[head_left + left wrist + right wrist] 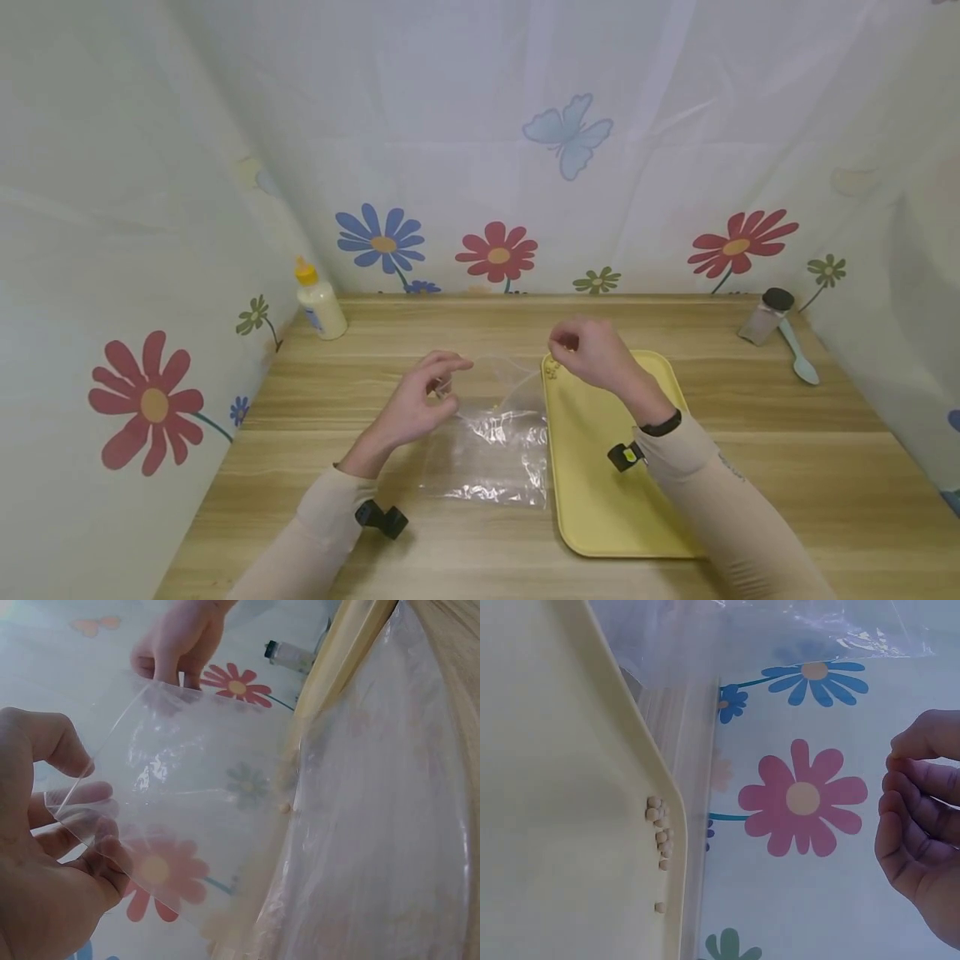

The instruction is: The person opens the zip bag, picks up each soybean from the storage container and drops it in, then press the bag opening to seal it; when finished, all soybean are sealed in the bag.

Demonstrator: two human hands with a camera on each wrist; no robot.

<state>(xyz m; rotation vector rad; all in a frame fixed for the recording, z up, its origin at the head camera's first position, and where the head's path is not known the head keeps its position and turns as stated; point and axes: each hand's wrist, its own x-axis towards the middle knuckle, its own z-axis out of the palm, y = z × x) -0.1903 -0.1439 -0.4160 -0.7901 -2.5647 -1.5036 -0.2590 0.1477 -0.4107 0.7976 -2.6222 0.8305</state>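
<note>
A clear plastic zip bag (487,454) lies on the table with its mouth raised and spread. My left hand (420,402) grips the bag's rim between thumb and fingers. One small pale bead (285,808) shows through the film. Above the far left corner of the yellow tray (600,500), my right hand (592,350) pinches thumb and index finger together, its other fingers curled. A tiny yellowish bit at its fingertips looks like a bead, mostly hidden. Several round beads (660,840) lie in that tray corner, below the right hand.
A white glue-like bottle with a yellow cap (322,308) stands at the back left. At the back right are a clear jar with a black lid (767,317) and a pale blue spoon (801,358). A flower-printed curtain (450,125) borders the table behind and at the sides.
</note>
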